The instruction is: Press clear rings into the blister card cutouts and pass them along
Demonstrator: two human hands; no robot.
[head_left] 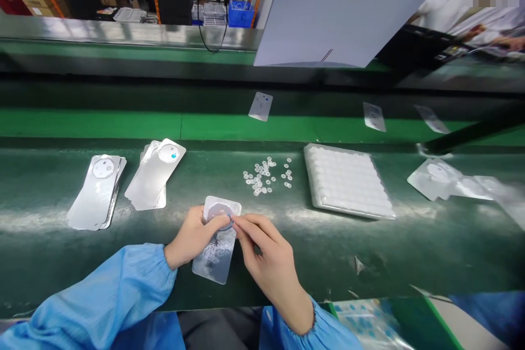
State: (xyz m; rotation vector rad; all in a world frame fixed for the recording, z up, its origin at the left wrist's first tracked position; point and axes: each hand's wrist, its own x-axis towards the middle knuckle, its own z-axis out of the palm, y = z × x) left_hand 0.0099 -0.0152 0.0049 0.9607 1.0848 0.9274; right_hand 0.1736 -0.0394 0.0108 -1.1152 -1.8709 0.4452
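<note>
My left hand (pixel 192 236) grips a silvery phone back cover (pixel 216 254) by its left edge, holding it flat over the green bench. My right hand (pixel 262 249) pinches at the round camera ring (pixel 220 213) near the cover's top end, fingertips pressed together on something small that I cannot make out. Both sleeves are blue. A scatter of several small clear round lenses (pixel 266 176) lies on the bench just beyond the hands.
Two stacks of similar covers (pixel 98 191) (pixel 158 175) lie at the left. A white compartment tray (pixel 348 181) sits right of the lenses. Loose covers and film (pixel 447 180) lie at the far right. Single covers (pixel 261 106) ride the green conveyor behind. Another person sits at the upper right.
</note>
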